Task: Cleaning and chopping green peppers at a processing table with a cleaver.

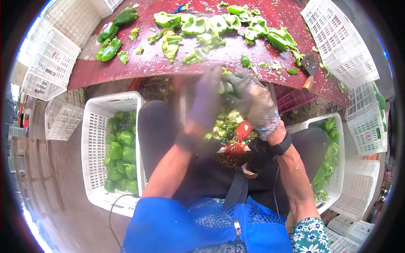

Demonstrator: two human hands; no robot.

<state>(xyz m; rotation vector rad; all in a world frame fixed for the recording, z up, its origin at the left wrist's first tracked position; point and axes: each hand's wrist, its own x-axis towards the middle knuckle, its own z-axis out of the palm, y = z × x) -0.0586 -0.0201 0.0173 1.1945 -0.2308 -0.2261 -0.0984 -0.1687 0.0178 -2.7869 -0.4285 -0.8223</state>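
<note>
My right hand [254,99], in a dirty grey glove, is closed with bent fingers around a green bell pepper [226,87], which shows only in part between my hands. Close beside it, my left hand [204,99] in a purplish glove is smeared by motion, so its fingers cannot be read. Both hands are just off the near edge of the red table [147,69], above my lap. Below them lies a heap of pale green pepper cores and seeds [228,124], with red pieces [243,130] among it.
Halved green peppers [211,24] lie across the table, with whole peppers [109,49] at its left. A wooden-handled cleaver [310,65] rests at the table's right. White crates of peppers stand left [88,147] and right [337,168] of my knees. More white crates [341,42] are around.
</note>
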